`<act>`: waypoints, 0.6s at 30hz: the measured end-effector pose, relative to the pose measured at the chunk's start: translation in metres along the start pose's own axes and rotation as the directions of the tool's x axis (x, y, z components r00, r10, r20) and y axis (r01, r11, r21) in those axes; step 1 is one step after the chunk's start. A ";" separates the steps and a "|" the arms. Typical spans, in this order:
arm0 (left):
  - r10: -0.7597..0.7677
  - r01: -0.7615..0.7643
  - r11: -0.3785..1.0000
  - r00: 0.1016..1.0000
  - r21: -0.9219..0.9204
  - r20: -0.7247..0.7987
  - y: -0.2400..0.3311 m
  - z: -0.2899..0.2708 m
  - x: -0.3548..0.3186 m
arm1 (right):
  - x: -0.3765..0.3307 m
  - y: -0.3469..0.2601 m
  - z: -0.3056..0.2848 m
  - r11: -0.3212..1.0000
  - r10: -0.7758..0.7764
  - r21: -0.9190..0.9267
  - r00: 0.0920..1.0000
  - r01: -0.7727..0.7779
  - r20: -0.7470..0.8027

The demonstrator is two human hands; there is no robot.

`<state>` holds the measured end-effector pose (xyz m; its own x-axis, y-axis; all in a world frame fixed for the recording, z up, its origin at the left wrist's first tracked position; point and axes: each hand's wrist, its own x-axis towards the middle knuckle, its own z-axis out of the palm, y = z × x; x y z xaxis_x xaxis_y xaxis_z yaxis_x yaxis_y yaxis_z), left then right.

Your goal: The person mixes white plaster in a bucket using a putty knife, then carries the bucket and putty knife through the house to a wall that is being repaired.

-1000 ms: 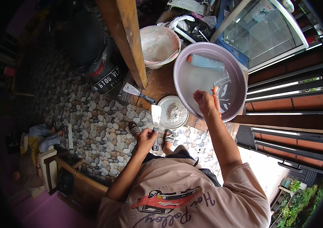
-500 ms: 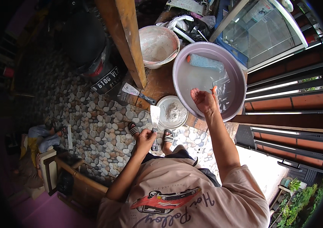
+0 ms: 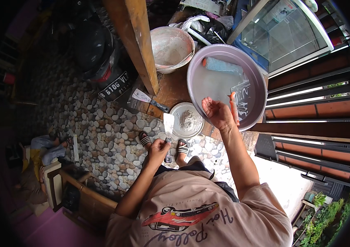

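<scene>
The left hand (image 3: 158, 146), low in the middle of the frame, is closed around the handle of a putty knife (image 3: 169, 123). The pale blade points up the picture, and its tip reaches the near rim of a round metal plate (image 3: 176, 110) that carries a heap of grey powder (image 3: 189, 119). The right hand (image 3: 218, 113) holds nothing solid. It is turned palm up with the fingers loosely curled into a shallow cup. Whether any liquid lies in the palm cannot be told.

This hand hangs over the near edge of a large purple basin (image 3: 208, 82) of cloudy water, right of centre. In the basin lies a blue paint roller (image 3: 223, 66), and its orange handle (image 3: 233, 108) rises just beside the cupped hand. Whether the two touch is unclear.

Judging from this, the step in hand is work between basin and plate, the knife ready at the powder and the cupped palm between the two vessels. Any move toward the plate would call for a level palm and a short path left, clear of the blade.

Further out, a second scraper (image 3: 144, 96) lies on the brown floor beside a slanting wooden post (image 3: 136, 41). A whitish smeared bowl (image 3: 171, 47) sits above the plate. The person's sandalled feet (image 3: 144, 140) stand on pebble paving (image 3: 101, 136), and a glass cabinet (image 3: 286, 33) fills the upper right.
</scene>
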<state>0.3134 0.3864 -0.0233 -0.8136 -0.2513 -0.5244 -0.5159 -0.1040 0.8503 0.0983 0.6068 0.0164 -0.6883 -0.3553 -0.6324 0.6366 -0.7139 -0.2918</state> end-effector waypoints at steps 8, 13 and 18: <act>-0.007 0.006 0.999 1.000 -0.037 -0.016 -0.001 -0.003 -0.001 | -0.025 0.041 0.012 0.992 0.115 0.045 0.985 -0.122 0.131; 0.008 -0.009 1.000 1.000 -0.030 -0.029 -0.007 -0.007 0.001 | -0.024 0.070 0.000 0.989 0.146 -0.004 0.987 -0.146 0.071; 0.065 -0.068 0.997 0.995 -0.033 -0.071 -0.013 -0.008 0.002 | -0.005 0.091 -0.027 0.996 0.078 -0.031 0.995 -0.080 -0.065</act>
<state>0.3208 0.3794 -0.0349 -0.8244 -0.3255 -0.4630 -0.4503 -0.1184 0.8850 0.1686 0.5598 -0.0263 -0.6127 -0.3702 -0.6983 0.7002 -0.6640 -0.2624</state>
